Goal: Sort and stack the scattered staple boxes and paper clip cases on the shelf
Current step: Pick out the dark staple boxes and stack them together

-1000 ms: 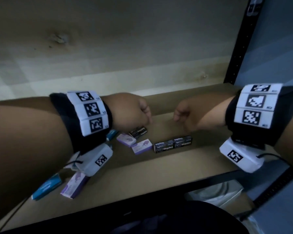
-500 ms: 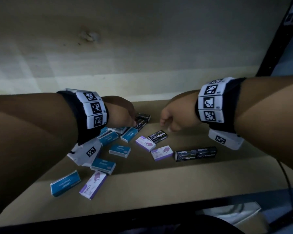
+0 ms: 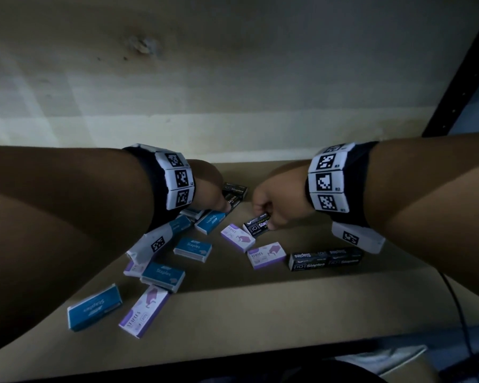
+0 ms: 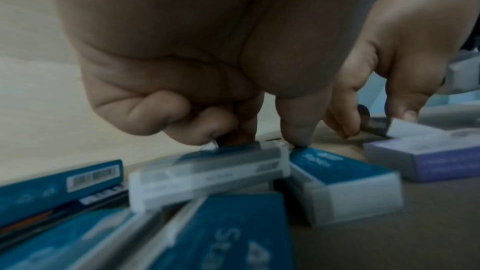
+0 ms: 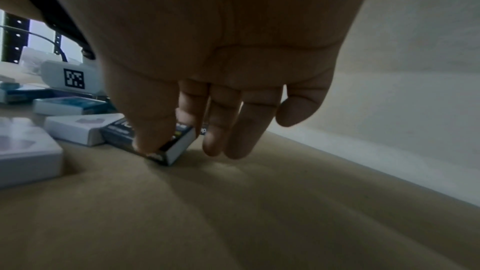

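Note:
Small blue [image 3: 192, 248], purple [image 3: 266, 255] and black staple boxes lie scattered on a brown shelf [image 3: 260, 313]. My right hand [image 3: 262, 217] pinches one black box [image 3: 256, 227] by its end, thumb in front and fingers behind; in the right wrist view this hand [image 5: 179, 143] holds the box [image 5: 179, 145] tilted on the board. My left hand [image 3: 224, 212] has curled fingers at another black box [image 3: 234, 201], with a third black one [image 3: 235, 189] behind it. The left wrist view shows that hand [image 4: 259, 137] pinching a blurred dark-topped box [image 4: 207, 169].
Two black boxes [image 3: 325, 258] lie end to end at the right. More blue boxes [image 3: 94, 306] and a purple one [image 3: 144, 310] sit near the shelf's front left. A pale wall backs the shelf; a black upright post [image 3: 459, 78] and a cable [image 3: 459, 313] are at the right.
Both hands have come down onto the boxes. The right hand now pinches a black box that lay free before; the left hand's fingers have closed on a black box at the back.

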